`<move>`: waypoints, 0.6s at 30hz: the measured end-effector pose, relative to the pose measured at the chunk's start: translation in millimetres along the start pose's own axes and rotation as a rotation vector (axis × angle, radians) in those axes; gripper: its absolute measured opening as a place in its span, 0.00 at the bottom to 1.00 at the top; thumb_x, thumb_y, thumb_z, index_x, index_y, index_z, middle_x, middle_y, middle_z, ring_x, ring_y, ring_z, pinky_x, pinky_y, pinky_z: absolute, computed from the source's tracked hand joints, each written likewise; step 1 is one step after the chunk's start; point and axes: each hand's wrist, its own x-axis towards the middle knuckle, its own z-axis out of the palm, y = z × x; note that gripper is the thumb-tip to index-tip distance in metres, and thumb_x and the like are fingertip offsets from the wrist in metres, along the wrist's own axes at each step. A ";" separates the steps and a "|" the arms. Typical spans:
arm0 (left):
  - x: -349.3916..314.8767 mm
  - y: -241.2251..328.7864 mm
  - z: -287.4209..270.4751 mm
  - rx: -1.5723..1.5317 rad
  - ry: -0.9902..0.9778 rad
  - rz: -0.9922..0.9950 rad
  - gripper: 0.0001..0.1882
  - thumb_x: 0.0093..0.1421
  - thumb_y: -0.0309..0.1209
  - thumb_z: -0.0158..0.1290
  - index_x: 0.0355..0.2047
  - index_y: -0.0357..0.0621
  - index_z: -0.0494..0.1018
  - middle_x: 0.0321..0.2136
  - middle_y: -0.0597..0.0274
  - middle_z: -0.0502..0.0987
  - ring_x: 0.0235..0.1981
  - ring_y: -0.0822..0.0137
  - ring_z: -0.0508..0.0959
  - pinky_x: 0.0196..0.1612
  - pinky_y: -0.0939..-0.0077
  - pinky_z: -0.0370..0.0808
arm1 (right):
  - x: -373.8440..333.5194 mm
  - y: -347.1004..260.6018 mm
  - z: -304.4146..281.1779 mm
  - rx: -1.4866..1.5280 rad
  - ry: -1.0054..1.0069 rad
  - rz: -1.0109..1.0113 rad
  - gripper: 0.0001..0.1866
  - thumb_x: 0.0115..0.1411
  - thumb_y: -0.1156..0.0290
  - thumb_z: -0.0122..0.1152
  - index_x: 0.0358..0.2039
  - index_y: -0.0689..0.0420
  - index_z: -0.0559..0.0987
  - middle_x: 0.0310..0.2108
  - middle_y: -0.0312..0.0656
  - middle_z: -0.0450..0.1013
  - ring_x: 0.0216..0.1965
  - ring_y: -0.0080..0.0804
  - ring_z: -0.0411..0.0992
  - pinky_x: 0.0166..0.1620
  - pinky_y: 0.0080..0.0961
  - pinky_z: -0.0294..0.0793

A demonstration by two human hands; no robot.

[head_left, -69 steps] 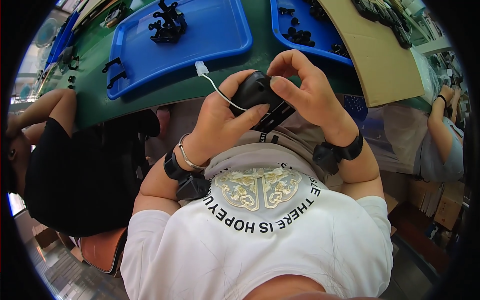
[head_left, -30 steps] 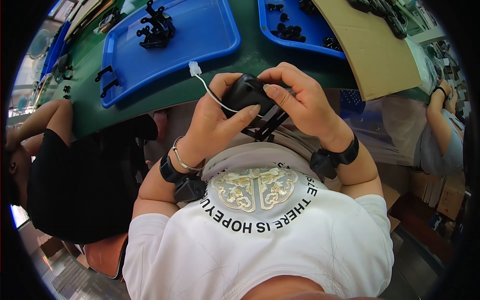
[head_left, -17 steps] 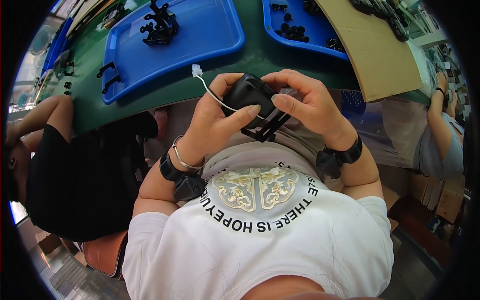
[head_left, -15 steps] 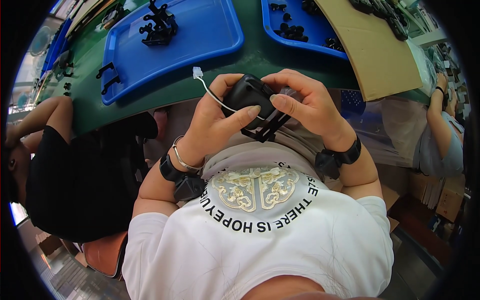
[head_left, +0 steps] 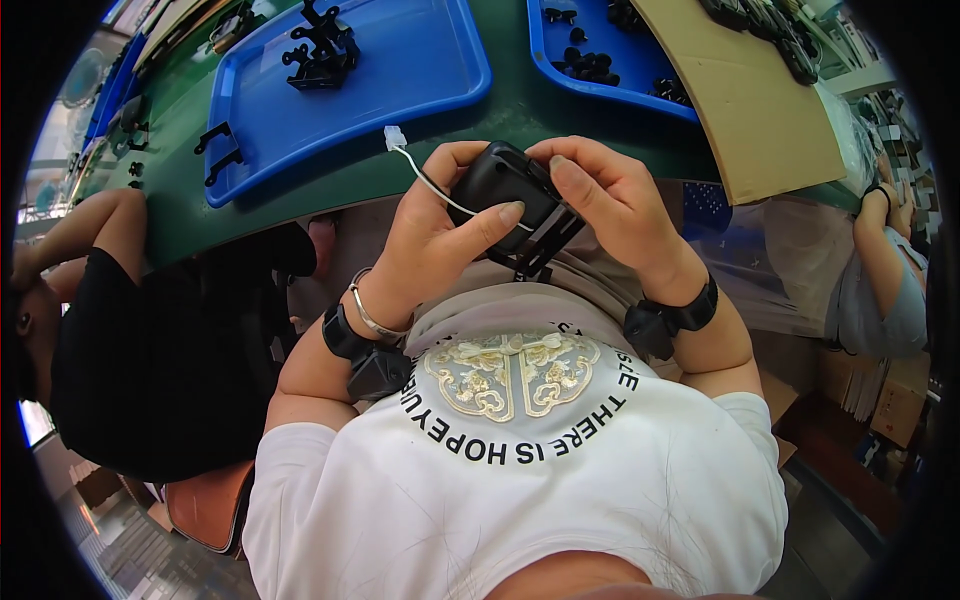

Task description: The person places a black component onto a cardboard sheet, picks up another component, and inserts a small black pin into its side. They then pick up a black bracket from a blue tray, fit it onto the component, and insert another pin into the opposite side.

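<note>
Since a moment ago, little has shifted: both my hands stay wrapped around the black plastic housing (head_left: pixel 508 185), held above my lap at the near edge of the green counter (head_left: pixel 420 165). My left hand (head_left: pixel 430 245) grips it from the left, thumb across its top; my right hand (head_left: pixel 610 205) closes over its right end, fingers curled. A thin white cable (head_left: pixel 425 180) runs from the housing to a small white plug (head_left: pixel 394 137). Behind lie 2 blue trays (head_left: pixel 400 75) holding black parts.
</note>
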 end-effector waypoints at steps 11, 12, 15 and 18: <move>-1.5 -5.6 7.3 0.207 0.034 0.152 0.23 0.54 0.26 0.57 0.48 0.36 0.61 0.33 0.61 0.71 0.32 0.78 0.71 0.33 0.84 0.71 | -1.6 2.6 12.9 0.230 0.116 0.098 0.13 0.64 0.63 0.48 0.40 0.61 0.72 0.32 0.30 0.68 0.31 0.11 0.63 0.35 0.07 0.63; -1.9 -5.9 7.6 0.186 0.032 0.150 0.24 0.53 0.26 0.57 0.48 0.36 0.60 0.33 0.61 0.71 0.31 0.77 0.71 0.33 0.84 0.70 | -1.3 4.0 12.7 0.246 0.111 0.095 0.13 0.64 0.63 0.48 0.40 0.60 0.71 0.32 0.30 0.68 0.31 0.11 0.63 0.34 0.07 0.63; -2.9 -5.0 9.2 0.165 0.026 0.152 0.24 0.53 0.26 0.57 0.48 0.36 0.60 0.33 0.61 0.71 0.31 0.77 0.71 0.33 0.84 0.70 | -1.0 5.9 12.8 0.277 0.099 0.090 0.13 0.64 0.63 0.49 0.40 0.60 0.71 0.31 0.30 0.68 0.30 0.11 0.63 0.34 0.07 0.63; -3.0 -4.0 9.8 0.169 0.017 0.160 0.24 0.53 0.25 0.56 0.48 0.36 0.60 0.33 0.60 0.71 0.31 0.77 0.71 0.33 0.84 0.70 | -1.3 6.2 13.7 0.338 0.107 0.087 0.13 0.63 0.62 0.50 0.39 0.60 0.71 0.31 0.30 0.68 0.30 0.11 0.63 0.34 0.07 0.63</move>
